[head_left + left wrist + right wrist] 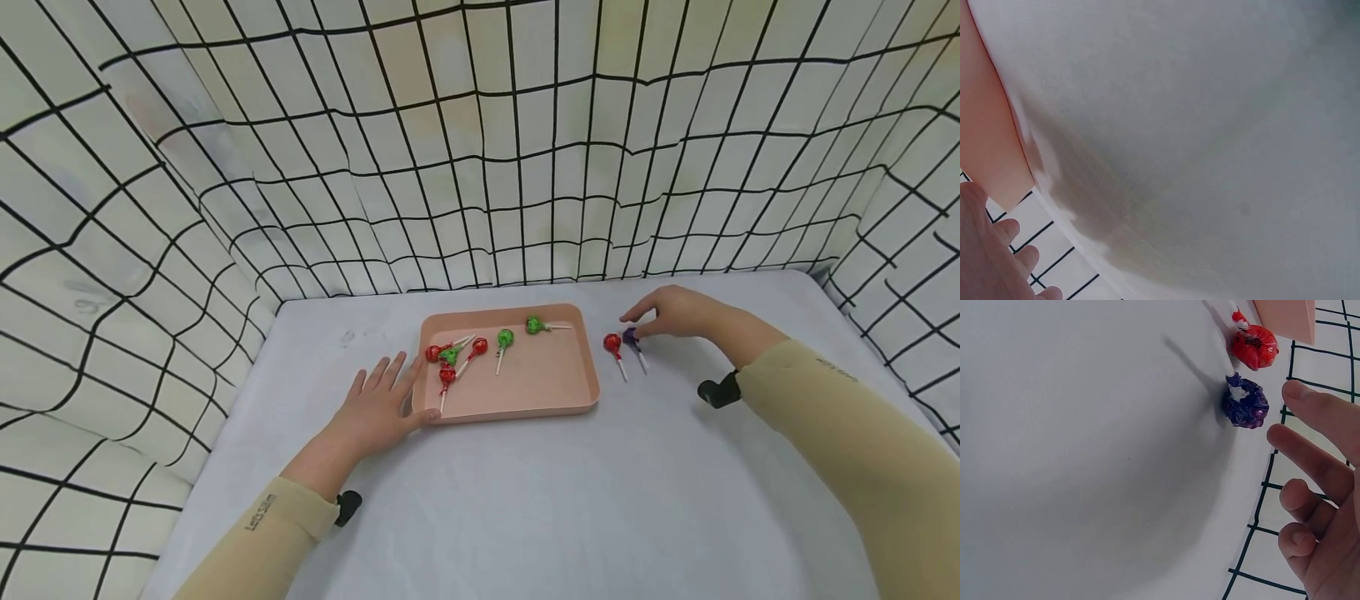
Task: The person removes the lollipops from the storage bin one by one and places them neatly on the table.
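Note:
My left hand (380, 410) lies with fingers spread at the left edge of a pink tray (540, 392), its thumb by the near left corner. Several red and green lollipops lie inside the tray, among them an upright-pointing green lollipop (506, 338) and a red lollipop (447, 375). Right of the tray, a red lollipop (612, 342) and a purple lollipop (631, 337) lie side by side on the table. My right hand (678, 311) hovers just beyond the purple one; in the right wrist view its fingers (1313, 459) are apart from the wrapped purple head (1245, 406), holding nothing.
A white cloth covers the table (517, 508). Black wire grid panels (525, 167) with white behind them stand along the back and both sides. Each wrist wears a small black device, such as the one by the right sleeve (718, 390).

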Available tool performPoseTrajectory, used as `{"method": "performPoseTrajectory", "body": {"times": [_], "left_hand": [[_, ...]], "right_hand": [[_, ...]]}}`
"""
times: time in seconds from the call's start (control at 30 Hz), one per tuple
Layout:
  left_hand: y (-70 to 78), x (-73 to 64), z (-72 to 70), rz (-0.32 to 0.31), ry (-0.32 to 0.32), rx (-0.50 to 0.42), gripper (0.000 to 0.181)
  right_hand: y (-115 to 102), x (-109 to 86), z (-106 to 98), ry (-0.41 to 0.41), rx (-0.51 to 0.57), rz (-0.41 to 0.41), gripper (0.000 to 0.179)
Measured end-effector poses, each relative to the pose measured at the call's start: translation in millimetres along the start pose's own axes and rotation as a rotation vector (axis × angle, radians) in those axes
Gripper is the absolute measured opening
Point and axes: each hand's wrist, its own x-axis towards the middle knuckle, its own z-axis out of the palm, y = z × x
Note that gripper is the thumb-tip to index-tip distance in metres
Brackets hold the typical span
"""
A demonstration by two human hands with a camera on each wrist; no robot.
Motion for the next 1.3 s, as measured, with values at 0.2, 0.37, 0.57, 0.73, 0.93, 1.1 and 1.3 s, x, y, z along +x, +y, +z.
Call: {"method": "performPoseTrajectory", "body": {"times": [0.2, 0.37, 0.57, 0.73, 0.93, 1.1, 1.3], "left_hand": [[-1.2, 0.7, 2.0, -0.001, 0.004, -0.002, 0.101], [-2.9, 0.5, 2.6, 0.001, 0.003, -0.002, 0.101], [-4.2, -0.9, 1.7, 0.000, -0.001, -0.001, 0.100], [-4.6, -1.7, 0.8, 0.000, 0.002, -0.003, 0.101], [-4.9, -0.5, 0.5, -0.004, -0.016, -0.011, 0.100], [-4.1, 1.1, 0.6, -0.003, -0.015, -0.014, 0.101], [-2.4, 1.3, 0.8, 0.004, -0.010, -0.012, 0.101]], "right_hand": [[-5.9, 1.6, -0.4, 0.010, 0.036, 0.003, 0.034], [-16.8, 4.3, -3.2, 0.003, 0.061, -0.005, 0.037], [-31.6, 13.3, -6.7, -0.004, 0.048, -0.028, 0.038], [-51.0, 22.3, -10.8, -0.003, 0.048, -0.054, 0.038], [-78.8, 35.8, -12.5, -0.004, 0.049, -0.065, 0.036], [-101.9, 47.5, -9.7, -0.021, 0.086, -0.058, 0.034], [-125.4, 61.0, -3.1, -0.047, 0.095, -0.082, 0.029]]}}
